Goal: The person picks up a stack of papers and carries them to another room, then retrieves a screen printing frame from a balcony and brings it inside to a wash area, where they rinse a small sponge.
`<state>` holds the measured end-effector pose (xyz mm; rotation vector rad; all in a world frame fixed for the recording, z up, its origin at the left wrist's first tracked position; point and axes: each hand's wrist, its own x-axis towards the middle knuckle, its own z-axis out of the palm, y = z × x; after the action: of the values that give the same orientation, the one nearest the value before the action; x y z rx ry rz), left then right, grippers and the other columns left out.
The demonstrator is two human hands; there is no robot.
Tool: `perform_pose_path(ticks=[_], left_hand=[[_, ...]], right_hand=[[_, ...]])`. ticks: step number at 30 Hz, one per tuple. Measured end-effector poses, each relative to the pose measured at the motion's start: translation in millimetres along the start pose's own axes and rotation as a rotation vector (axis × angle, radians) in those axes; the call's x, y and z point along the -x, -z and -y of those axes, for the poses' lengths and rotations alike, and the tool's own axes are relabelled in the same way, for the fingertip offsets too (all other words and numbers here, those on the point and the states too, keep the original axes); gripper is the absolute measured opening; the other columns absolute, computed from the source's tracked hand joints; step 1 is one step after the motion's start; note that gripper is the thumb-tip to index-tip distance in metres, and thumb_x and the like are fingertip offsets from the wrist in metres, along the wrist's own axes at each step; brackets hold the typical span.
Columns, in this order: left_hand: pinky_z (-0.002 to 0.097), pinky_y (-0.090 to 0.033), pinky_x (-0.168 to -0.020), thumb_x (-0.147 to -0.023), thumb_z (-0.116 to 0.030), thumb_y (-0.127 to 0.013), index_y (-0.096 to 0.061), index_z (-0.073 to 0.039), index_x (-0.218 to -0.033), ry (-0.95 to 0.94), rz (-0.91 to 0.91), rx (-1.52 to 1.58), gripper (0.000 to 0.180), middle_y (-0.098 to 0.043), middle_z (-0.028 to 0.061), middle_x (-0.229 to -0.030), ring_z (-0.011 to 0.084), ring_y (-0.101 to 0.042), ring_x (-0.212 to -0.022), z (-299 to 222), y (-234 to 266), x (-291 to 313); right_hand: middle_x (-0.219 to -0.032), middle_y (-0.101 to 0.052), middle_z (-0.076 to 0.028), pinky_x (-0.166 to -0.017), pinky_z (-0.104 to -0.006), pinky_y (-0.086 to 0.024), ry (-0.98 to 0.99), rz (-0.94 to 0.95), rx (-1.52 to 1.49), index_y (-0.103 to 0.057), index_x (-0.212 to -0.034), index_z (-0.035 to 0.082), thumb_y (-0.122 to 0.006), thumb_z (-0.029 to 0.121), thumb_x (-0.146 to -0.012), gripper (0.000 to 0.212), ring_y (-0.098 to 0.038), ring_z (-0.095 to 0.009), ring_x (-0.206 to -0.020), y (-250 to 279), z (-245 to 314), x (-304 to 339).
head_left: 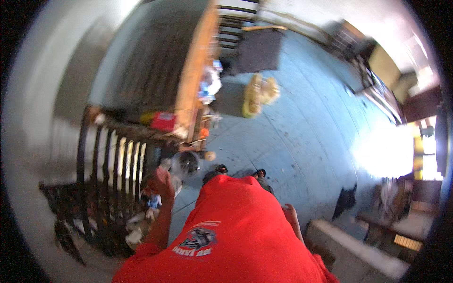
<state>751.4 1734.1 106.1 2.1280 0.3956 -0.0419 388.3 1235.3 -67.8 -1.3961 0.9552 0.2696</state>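
Left grip (pixel 161 184) hovering beside the dark slatted wooden railing (pixel 132 130), which is standing to its left; blur is hiding the fingertips, cannot tell whether they are holding anything. Round clear plastic container (pixel 188 162) showing just beyond and right of that grip. Right grip (pixel 290 214) hanging beside the red shirt (pixel 245 221), partly hidden, closure impossible to tell.

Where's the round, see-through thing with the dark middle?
In the head view, the round, see-through thing is left of centre, up and right of the bare left hand, just below the near end of the long orange-brown wooden board.
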Motion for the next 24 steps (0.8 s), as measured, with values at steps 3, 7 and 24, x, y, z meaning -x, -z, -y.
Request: perform_pose_path(ticks=[3,7,24], left_hand=[[0.0381,-0.028,-0.099,-0.089,-0.031,-0.04,-0.032,0.002,-0.127,0.176,0.681,-0.27,0.051,-0.036,0.0193,-0.129,0.0302,-0.037,-0.119,69,-65,60],[0.0394,-0.027,-0.099,-0.085,-0.038,-0.037,-0.03,0.0,-0.128,0.204,1.073,-0.458,0.058,-0.032,0.0186,-0.131,0.0305,-0.036,-0.12,61,-123,64],[0.0451,-0.022,-0.101,-0.07,-0.068,-0.028,-0.025,-0.006,-0.133,0.311,1.385,-0.334,0.089,-0.017,0.0157,-0.139,0.0317,-0.031,-0.124,-241,-444,143]], right_hand=[[-0.092,-0.062,-0.012,-0.067,-0.0317,-0.047,-0.078,-0.162,0.635,-0.049,-0.111,0.0,-0.061,0.025,-0.08,0.042,-0.058,-0.019,-0.077,-18,72,21],[-0.099,-0.06,-0.022,-0.076,-0.0363,-0.047,-0.118,-0.238,0.39,-0.048,-0.114,-0.002,-0.063,0.034,-0.077,0.054,-0.06,-0.029,-0.091,10,77,17],[-0.096,-0.06,-0.016,-0.072,-0.0319,-0.046,-0.345,-0.727,0.009,-0.05,-0.112,-0.002,-0.065,0.033,-0.076,0.052,-0.058,-0.021,-0.086,245,-28,53]])
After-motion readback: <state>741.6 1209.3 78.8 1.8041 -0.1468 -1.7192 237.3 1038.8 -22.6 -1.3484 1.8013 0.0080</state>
